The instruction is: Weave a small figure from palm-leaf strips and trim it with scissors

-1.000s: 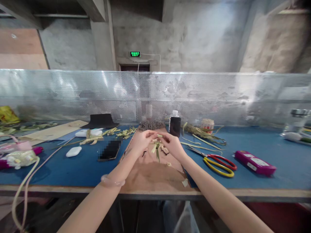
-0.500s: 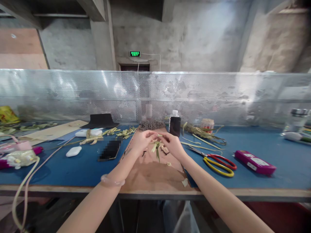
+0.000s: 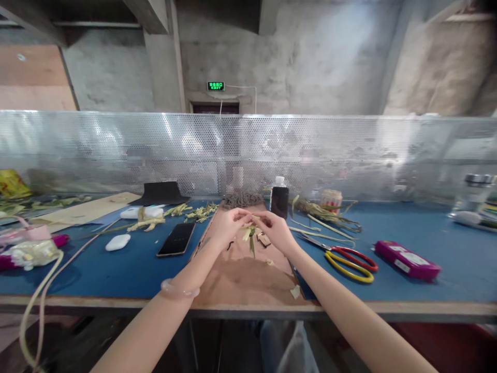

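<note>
My left hand (image 3: pixel 229 226) and my right hand (image 3: pixel 275 231) meet above a brown board (image 3: pixel 244 285), fingertips nearly touching. Both are closed in a pinch on a small piece of pale green leaf strip between them. Just below the fingers, a knotted bit of green leaf (image 3: pixel 251 239) with a dangling tail is seen; whether it joins the held strip is not clear. Small dark pieces and pale scraps (image 3: pixel 269 262) lie on the board around it. Behind the hands is a heap of grey-brown cord (image 3: pixel 243 200).
Right of the board lie red-and-yellow-handled scissors (image 3: pixel 349 263), a purple packet (image 3: pixel 407 260) and dried leaf strips (image 3: pixel 330 216). A dark bottle (image 3: pixel 279 198) stands behind my right hand. On the left are a phone (image 3: pixel 176 240), a white case (image 3: pixel 118 242) and cables (image 3: pixel 50 285). A perforated metal screen (image 3: pixel 155 150) backs the table.
</note>
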A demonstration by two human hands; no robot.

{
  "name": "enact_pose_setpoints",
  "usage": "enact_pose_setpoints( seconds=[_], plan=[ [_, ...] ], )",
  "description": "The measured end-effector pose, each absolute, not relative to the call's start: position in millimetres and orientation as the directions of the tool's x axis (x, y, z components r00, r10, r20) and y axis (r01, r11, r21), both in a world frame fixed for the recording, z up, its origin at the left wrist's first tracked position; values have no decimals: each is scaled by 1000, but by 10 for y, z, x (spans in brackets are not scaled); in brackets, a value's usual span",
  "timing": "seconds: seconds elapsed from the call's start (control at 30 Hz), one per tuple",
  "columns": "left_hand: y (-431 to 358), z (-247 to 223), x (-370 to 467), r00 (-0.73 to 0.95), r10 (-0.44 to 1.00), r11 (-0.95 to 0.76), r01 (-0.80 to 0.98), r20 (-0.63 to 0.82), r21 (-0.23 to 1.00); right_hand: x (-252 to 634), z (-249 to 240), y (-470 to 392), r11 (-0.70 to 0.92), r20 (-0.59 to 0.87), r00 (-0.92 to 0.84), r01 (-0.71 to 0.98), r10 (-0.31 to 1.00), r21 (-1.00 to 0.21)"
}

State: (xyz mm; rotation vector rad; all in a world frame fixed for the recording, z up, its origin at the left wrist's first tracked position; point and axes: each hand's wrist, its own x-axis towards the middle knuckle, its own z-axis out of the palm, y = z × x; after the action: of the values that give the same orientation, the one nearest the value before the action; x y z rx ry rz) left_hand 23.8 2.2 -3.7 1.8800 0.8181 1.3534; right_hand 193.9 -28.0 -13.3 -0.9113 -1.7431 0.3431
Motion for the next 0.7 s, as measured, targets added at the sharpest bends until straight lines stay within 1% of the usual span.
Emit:
enact_pose_setpoints(
  seconds=[0.27,0.4,0.53,0.63,0.7],
  plan=[
    [75,-76,227,277,796,-583,111,538,805,1941,-162,-235,665,675,-137,394,725,-634],
    [74,-77,242,283,804,-569,108,523,815,1948,-164,-238,664,679,-138,415,721,-621],
    [73,-73,241,276,819,-551,129,503,825,1948,-179,-243,676,692,-159,447,704,-585],
    [84,-81,231,245,839,-531,170,486,830,1923,-181,-203,691,704,-194,483,683,-538],
    [96,-94,227,218,854,-513,197,473,835,1907,-151,-197,694,726,-184,516,663,-503]
  ],
)
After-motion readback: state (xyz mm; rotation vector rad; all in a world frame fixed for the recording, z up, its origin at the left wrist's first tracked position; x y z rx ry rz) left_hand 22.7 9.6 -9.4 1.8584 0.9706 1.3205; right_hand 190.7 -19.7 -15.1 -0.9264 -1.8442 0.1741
